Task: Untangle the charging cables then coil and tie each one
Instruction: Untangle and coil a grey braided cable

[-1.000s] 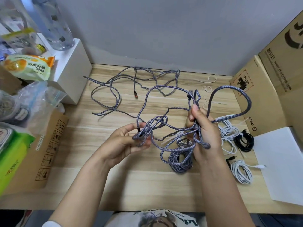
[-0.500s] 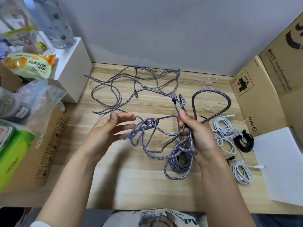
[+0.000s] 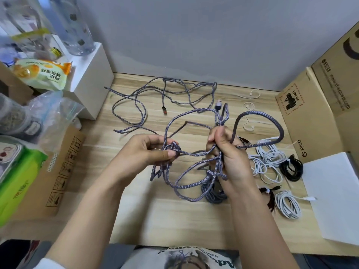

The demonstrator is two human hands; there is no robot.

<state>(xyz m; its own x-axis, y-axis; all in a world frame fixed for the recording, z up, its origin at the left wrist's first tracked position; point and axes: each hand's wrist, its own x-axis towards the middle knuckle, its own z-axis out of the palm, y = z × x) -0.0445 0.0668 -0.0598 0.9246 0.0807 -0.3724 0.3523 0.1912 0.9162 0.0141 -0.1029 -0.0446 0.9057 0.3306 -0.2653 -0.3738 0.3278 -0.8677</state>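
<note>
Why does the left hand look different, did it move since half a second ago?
Yes. The left hand has closed onto the knot in the braided cable, shifting right along the table, toward the right hand.

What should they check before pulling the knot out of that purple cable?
1. Left hand pinches the knot in the braided cable: ok.
2. Right hand grips a bunch of strands: ok.
3. Cable plug free above the right hand: ok.
4. Knot loose enough to pull apart: cannot tell.
5. Held cable separate from the loose grey cable on the table: cannot tell.
6. Coiled white cables and black cable lie aside to the right: ok.
</note>
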